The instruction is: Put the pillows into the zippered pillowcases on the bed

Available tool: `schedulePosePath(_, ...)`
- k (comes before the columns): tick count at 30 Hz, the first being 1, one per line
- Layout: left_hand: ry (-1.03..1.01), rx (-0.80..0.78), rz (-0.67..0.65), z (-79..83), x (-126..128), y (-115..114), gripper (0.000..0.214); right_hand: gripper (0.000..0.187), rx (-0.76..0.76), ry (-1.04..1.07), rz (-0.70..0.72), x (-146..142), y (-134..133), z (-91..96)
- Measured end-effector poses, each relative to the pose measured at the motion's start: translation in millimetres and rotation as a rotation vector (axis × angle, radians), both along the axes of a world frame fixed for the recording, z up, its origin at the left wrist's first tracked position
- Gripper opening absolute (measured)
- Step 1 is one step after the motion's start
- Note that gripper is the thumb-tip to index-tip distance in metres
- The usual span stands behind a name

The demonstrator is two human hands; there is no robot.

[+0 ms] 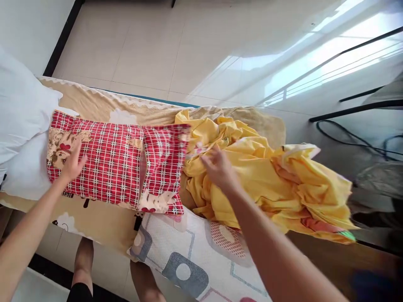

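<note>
A red checked pillow (116,161) lies across a narrow bed covered by a beige cartoon-print sheet (94,105). My left hand (73,161) rests flat on the pillow's left end with fingers spread. My right hand (217,165) reaches over a crumpled yellow sheet (267,180) just right of the pillow; its fingers are stretched out and slightly blurred, touching or just above the cloth, holding nothing I can see.
A white pillow (22,126) sits at the bed's left end. A white cloth with grey and pink shapes (195,260) hangs off the near edge. My legs (83,264) stand on the tiled floor (176,46). Black cables (352,138) lie at right.
</note>
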State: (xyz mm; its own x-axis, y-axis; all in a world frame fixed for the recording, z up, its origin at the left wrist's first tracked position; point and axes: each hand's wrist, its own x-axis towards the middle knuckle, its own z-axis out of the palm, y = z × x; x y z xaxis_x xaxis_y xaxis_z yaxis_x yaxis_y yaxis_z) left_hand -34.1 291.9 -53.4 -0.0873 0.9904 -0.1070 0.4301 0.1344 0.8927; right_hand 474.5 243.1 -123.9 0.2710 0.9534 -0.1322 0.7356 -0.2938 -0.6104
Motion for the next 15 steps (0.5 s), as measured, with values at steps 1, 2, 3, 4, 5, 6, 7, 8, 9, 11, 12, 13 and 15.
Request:
schedulePosePath(1, -0.045, -0.086, -0.039, -14.6, -1.5, -31.3, 0.046, 0.053, -0.117, -0.042, 0.055, -7.8, -27.9, -10.8)
schedulePosePath(2, -0.079, -0.178, -0.036, -28.1, -6.2, -63.4, 0.048, 0.046, -0.25, -0.064, 0.123, -14.6, -58.2, -20.9)
schedulePosePath(3, -0.081, -0.257, -0.003, -40.8, -13.8, -95.1, 0.048, 0.042, -0.322, -0.064, 0.143, -20.0, -88.7, -30.2)
schedulePosePath(4, -0.08, -0.341, 0.057, -52.6, -23.8, -125.4, 0.048, 0.042, -0.387, -0.077, 0.132, -23.9, -117.5, -38.4)
schedulePosePath(5, -0.093, -0.419, 0.136, -63.4, -35.3, -153.5, 0.048, 0.045, -0.467, -0.09, 0.105, -26.5, -143.4, -45.3)
schedulePosePath(6, -0.102, -0.492, 0.221, -72.9, -47.5, -178.9, 0.047, 0.048, -0.54, -0.102, 0.069, -28.0, -165.4, -50.5)
schedulePosePath(7, -0.102, -0.559, 0.316, -80.9, -59.5, -201.2, 0.046, 0.051, -0.603, -0.118, 0.036, -28.8, -183.3, -54.0)
schedulePosePath(8, -0.092, -0.619, 0.418, -87.2, -70.4, -220.0, 0.044, 0.053, -0.656, -0.132, 0.011, -29.3, -197.4, -55.4)
schedulePosePath(9, -0.073, -0.664, 0.508, -91.9, -79.6, -235.3, 0.04, 0.054, -0.691, -0.145, -0.005, -30.1, -208.5, -54.8)
schedulePosePath(11, -0.029, -0.715, 0.645, -97.1, -91.3, -254.7, 0.031, 0.056, -0.716, -0.167, -0.01, -33.3, -225.8, -47.0)
schedulePosePath(12, -0.015, -0.724, 0.688, -98.5, -93.5, -259.0, 0.027, 0.056, -0.711, -0.167, 0.0, -36.0, -234.1, -40.2)
schedulePosePath(13, -0.014, -0.73, 0.715, -99.5, -93.6, -260.0, 0.025, 0.056, -0.692, -0.149, 0.02, -39.2, -243.2, -32.0)
schedulePosePath(15, -0.065, -0.738, 0.749, -101.9, -88.5, -252.9, 0.021, 0.051, -0.653, -0.054, 0.086, -46.3, -264.1, -14.2)
